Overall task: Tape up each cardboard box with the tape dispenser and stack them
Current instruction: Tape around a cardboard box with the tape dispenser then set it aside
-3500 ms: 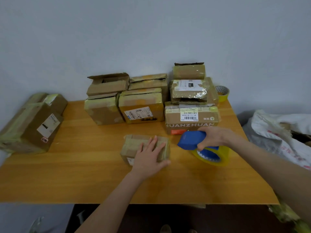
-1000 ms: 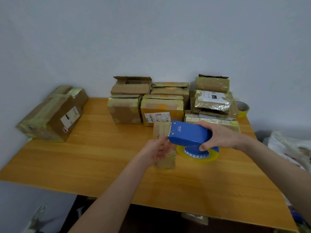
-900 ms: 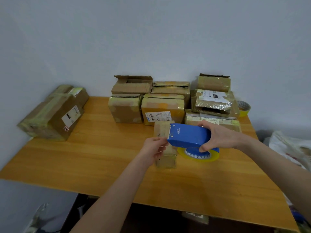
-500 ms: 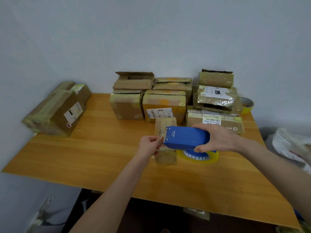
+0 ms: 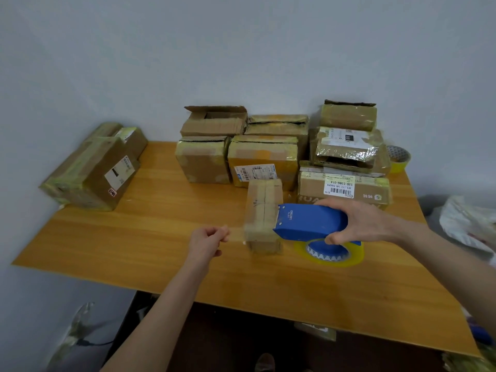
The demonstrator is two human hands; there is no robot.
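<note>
On the table point(image 5: 161, 237) a small box point(image 5: 263, 210) stands, the tape dispenser point(image 5: 311, 222) gripped by the right hand point(image 5: 359, 221) against its right side, the left hand point(image 5: 206, 240) pinching tape point(image 5: 236, 233) just left of it. Stacked boxes point(image 5: 263, 157) sit behind, a large box point(image 5: 91, 173) far left, a tape roll point(image 5: 398, 158) back right.

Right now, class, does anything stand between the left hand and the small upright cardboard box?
Nothing but the clear tape strip, pinched by the left hand, crossing the gap to the small upright cardboard box.
</note>
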